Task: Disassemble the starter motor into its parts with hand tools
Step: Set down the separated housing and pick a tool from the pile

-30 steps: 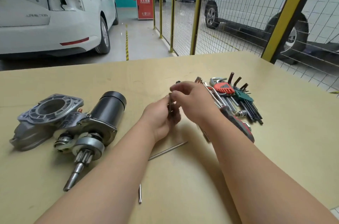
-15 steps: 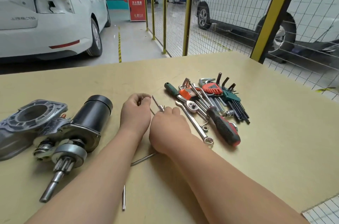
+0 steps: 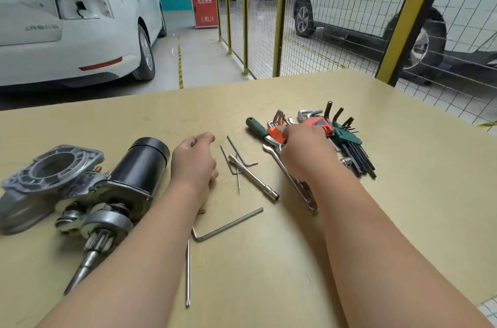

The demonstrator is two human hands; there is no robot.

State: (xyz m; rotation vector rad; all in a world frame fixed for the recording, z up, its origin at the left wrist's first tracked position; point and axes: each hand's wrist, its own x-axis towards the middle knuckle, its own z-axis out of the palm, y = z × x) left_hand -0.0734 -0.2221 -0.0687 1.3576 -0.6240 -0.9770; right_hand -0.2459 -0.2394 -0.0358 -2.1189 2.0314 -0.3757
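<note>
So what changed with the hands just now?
Both hands let go of the small hex keys, which now lie on the table. The right hand moved right onto the tool pile; the left hand is empty. The starter motor stayed put.

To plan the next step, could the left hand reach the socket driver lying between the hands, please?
Probably yes: the left hand rests close beside the socket driver, only thin hex keys between.
</note>
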